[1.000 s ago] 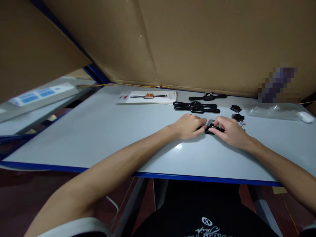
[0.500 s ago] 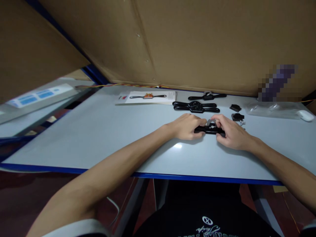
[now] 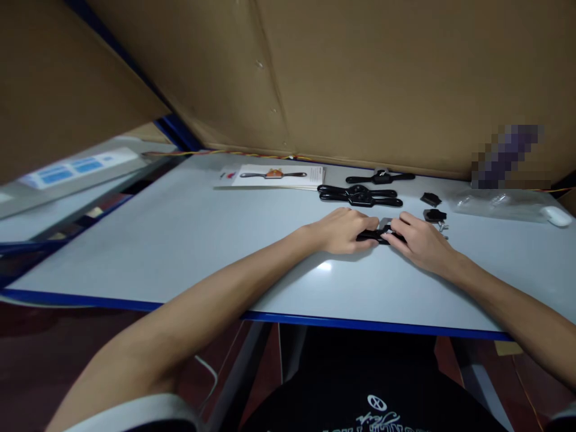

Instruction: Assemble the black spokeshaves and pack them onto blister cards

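Note:
A black spokeshave [image 3: 371,235] lies low over the near part of the table, between my two hands. My left hand [image 3: 345,231] is closed round its left handle. My right hand [image 3: 419,241] is closed over the right half, its thumb and fingertips at the middle of the body. A grey metal blade [image 3: 386,223] shows behind the body there, partly covered by my fingers. Just right of my right hand are small silver screws [image 3: 443,227] and a dark flat cap piece [image 3: 435,215]. A similar dark piece [image 3: 431,198] sits behind it.
Two black spokeshaves [image 3: 360,197] lie together beyond my hands, and another spokeshave [image 3: 380,176] is farther back. Printed cards [image 3: 281,175] are stacked to their left. Clear plastic bags [image 3: 499,201] and a white rounded object [image 3: 557,216] are at right. A cardboard wall [image 3: 324,90] rises behind.
My right thumb has moved from below the right handle to the middle of the spokeshave, and the fingers have drawn in over it. My left hand keeps its hold.

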### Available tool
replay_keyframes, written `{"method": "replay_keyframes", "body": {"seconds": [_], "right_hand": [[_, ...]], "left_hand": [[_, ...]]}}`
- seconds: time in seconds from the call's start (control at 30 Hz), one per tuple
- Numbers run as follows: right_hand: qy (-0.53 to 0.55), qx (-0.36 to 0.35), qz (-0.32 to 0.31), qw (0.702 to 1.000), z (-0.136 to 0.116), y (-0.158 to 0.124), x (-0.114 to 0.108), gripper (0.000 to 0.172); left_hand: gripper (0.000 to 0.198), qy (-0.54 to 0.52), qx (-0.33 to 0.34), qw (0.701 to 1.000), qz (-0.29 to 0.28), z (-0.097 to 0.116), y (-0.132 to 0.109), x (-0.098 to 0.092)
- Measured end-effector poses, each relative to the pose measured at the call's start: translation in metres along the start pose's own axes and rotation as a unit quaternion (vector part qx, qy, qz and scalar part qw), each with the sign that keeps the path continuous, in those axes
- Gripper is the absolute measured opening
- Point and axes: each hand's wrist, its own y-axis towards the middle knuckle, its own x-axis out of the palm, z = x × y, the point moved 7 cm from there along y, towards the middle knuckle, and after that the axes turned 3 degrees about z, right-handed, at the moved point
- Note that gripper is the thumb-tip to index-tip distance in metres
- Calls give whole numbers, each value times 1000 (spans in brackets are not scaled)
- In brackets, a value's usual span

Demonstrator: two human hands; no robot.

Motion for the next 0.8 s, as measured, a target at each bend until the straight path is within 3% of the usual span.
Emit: {"method": "replay_keyframes", "body": {"seconds": [0.27,0.47,0.8], "right_hand": [[-16,-34,22,999,0,-1,0,42],[-41,-59,18,997,-3,-1,-1,46],[-69,-21,24,997,1,1,-5,53]], "left_hand": [[29,-10,-33,999,-7,-6,0,2],[30,0,-21,1000,-14,-3,-1,2],[38,27,-13,1000,2,-3,-1,2]]}}
